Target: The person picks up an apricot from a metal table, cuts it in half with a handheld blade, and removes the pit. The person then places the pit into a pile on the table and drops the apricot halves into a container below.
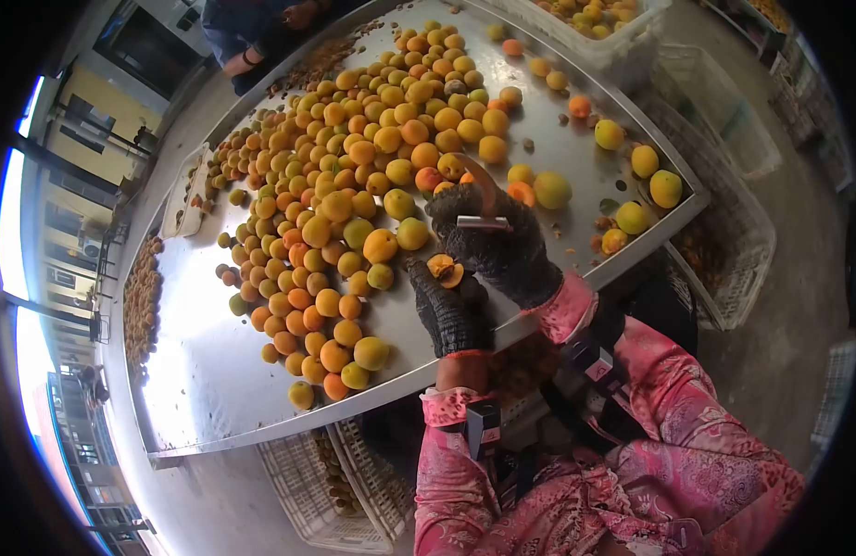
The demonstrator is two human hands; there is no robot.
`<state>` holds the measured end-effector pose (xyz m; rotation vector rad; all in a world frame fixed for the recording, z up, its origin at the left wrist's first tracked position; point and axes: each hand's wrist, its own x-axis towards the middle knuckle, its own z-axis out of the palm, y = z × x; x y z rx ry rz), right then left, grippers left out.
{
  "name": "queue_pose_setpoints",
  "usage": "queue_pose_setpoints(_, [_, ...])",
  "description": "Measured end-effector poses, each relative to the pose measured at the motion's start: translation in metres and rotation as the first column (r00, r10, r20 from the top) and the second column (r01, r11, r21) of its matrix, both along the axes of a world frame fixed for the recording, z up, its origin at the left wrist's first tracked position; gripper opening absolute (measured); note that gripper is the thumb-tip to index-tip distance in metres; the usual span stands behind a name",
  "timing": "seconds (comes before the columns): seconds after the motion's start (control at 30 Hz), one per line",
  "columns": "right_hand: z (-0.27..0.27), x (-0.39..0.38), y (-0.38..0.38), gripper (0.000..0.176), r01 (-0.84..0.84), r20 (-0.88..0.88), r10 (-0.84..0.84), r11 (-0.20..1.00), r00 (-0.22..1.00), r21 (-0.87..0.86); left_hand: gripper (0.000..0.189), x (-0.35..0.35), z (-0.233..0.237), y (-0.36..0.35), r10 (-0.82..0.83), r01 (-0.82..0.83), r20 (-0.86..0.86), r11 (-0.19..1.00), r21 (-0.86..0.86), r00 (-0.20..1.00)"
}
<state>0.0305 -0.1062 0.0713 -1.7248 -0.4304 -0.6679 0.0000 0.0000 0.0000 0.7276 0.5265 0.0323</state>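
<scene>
My left hand, in a black glove, is closed around a split apricot near the front edge of the metal table. The apricot's orange inside faces up. Just above and to the right, my right hand, also in a black glove, grips a small tool with a metal bar and a curved brown strip. The tool's exact kind cannot be made out. Beyond both hands spreads a large heap of whole apricots, yellow to orange. A cut apricot half lies beside the right hand.
Several loose apricots lie along the table's right side. A white crate of apricots stands at the far right. Plastic crates sit below the table. Apricot stones are piled at the left edge. Another person's arm is at the far side.
</scene>
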Motion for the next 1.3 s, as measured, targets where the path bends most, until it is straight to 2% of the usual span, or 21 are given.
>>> queue_pose_setpoints(0.07, [0.017, 0.001, -0.01, 0.033, -0.221, -0.238, 0.266, 0.954, 0.934, 0.201, 0.042, -0.003, -0.013, 0.009, -0.224, 0.301, 0.441, 0.947, -0.112, 0.869])
queue_pose_setpoints(0.1, [0.021, -0.006, -0.009, 0.033, -0.22, -0.24, 0.263, 0.957, 0.934, 0.191, 0.042, -0.008, -0.001, 0.007, -0.221, 0.302, 0.443, 0.945, -0.121, 0.869])
queue_pose_setpoints(0.17, [0.024, -0.01, -0.017, 0.03, -0.391, -0.463, 0.245, 0.885, 0.852, -0.252, 0.042, -0.005, 0.028, -0.013, -0.045, 0.054, 0.086, 0.993, -0.102, 0.995])
queue_pose_setpoints(0.2, [-0.002, -0.007, -0.015, 0.028, -0.33, -0.274, 0.221, 0.823, 0.936, -0.463, 0.042, -0.003, 0.033, -0.019, -0.045, 0.054, 0.09, 0.993, -0.107, 0.995])
queue_pose_setpoints(0.33, [-0.013, -0.018, -0.013, 0.026, -0.128, -0.031, 0.131, 0.845, 0.991, -0.519, 0.042, -0.006, 0.037, -0.02, 0.003, 0.019, 0.112, 0.981, -0.192, 0.994])
queue_pose_setpoints(0.4, [-0.004, -0.021, -0.017, 0.028, -0.176, -0.277, 0.111, 0.959, 0.955, -0.222, 0.038, -0.011, 0.039, -0.016, -0.048, 0.096, 0.188, 0.962, -0.257, 0.981])
queue_pose_setpoints(0.43, [0.002, -0.022, -0.022, 0.028, -0.178, -0.276, 0.115, 0.96, 0.954, -0.216, 0.035, -0.017, 0.04, -0.014, -0.161, 0.098, 0.219, 0.956, 0.275, 0.962])
queue_pose_setpoints(0.47, [0.01, -0.022, -0.03, 0.029, -0.165, -0.378, 0.103, 0.977, 0.92, -0.135, 0.036, -0.021, 0.04, -0.012, -0.275, 0.055, 0.186, 0.681, 0.73, 0.943])
queue_pose_setpoints(0.57, [0.005, -0.024, -0.046, 0.037, -0.13, -0.491, 0.067, 0.987, 0.869, -0.095, 0.045, -0.024, 0.035, -0.013, -0.317, -0.175, 0.331, 0.433, 0.884, 0.889])
queue_pose_setpoints(0.7, [0.003, -0.043, -0.039, 0.041, -0.157, -0.517, 0.025, 0.964, 0.855, -0.213, 0.046, -0.036, 0.054, -0.029, -0.346, -0.205, 0.412, 0.501, 0.841, 0.843])
queue_pose_setpoints(0.77, [-0.007, -0.045, -0.032, 0.038, -0.121, -0.416, 0.062, 0.986, 0.907, -0.118, 0.051, -0.038, 0.055, -0.033, -0.276, 0.109, 0.334, 0.89, 0.442, 0.901])
queue_pose_setpoints(0.83, [-0.007, -0.05, -0.033, 0.036, -0.107, -0.393, 0.042, 0.984, 0.919, -0.145, 0.046, -0.047, 0.049, -0.028, -0.282, 0.164, 0.315, 0.921, 0.353, 0.906])
queue_pose_setpoints(0.87, [-0.003, -0.053, -0.034, 0.035, -0.158, -0.461, 0.047, 0.966, 0.886, -0.205, 0.043, -0.046, 0.033, -0.025, -0.333, -0.124, 0.336, 0.522, 0.844, 0.881])
queue_pose_setpoints(0.9, [0.0, -0.055, -0.034, 0.035, -0.21, -0.522, 0.045, 0.942, 0.851, -0.262, 0.041, -0.046, 0.035, -0.028, -0.391, -0.389, 0.317, -0.117, 0.914, 0.864])
queue_pose_setpoints(0.93, [0.0, -0.056, -0.034, 0.035, -0.212, -0.519, 0.05, 0.943, 0.853, -0.256, 0.041, -0.05, 0.037, -0.032, -0.391, -0.392, 0.318, -0.125, 0.912, 0.864])
queue_pose_setpoints(0.97, [0.0, -0.059, -0.033, 0.034, -0.162, -0.443, -0.019, 0.916, 0.896, -0.368, 0.038, -0.057, 0.039, -0.038, -0.264, -0.242, 0.351, 0.369, 0.897, 0.899])
queue_pose_setpoints(1.0, [-0.001, -0.062, -0.032, 0.032, -0.103, -0.356, -0.083, 0.876, 0.931, -0.472, 0.037, -0.062, 0.048, -0.042, -0.14, -0.091, 0.313, 0.778, 0.621, 0.94])
queue_pose_setpoints(1.03, [-0.004, -0.064, -0.031, 0.032, -0.105, -0.356, -0.077, 0.879, 0.931, -0.465, 0.037, -0.067, 0.053, -0.043, -0.14, -0.093, 0.312, 0.773, 0.627, 0.94])
queue_pose_setpoints(1.1, [-0.011, -0.067, -0.033, 0.031, -0.013, -0.2, -0.075, 0.914, 0.977, -0.405, 0.034, -0.079, 0.06, -0.041, -0.105, -0.18, 0.272, 0.522, 0.834, 0.956])
queue_pose_setpoints(1.23, [-0.003, -0.049, -0.059, 0.038, -0.144, -0.52, 0.038, 0.976, 0.853, -0.165, 0.032, -0.108, 0.072, -0.026, -0.18, 0.031, 0.133, 0.695, 0.718, 0.975])
queue_pose_setpoints(1.3, [-0.004, -0.045, -0.073, 0.045, -0.08, -0.503, -0.047, 0.97, 0.863, -0.228, 0.032, -0.116, 0.071, -0.012, -0.566, 0.054, 0.016, 0.107, 0.993, 0.824])
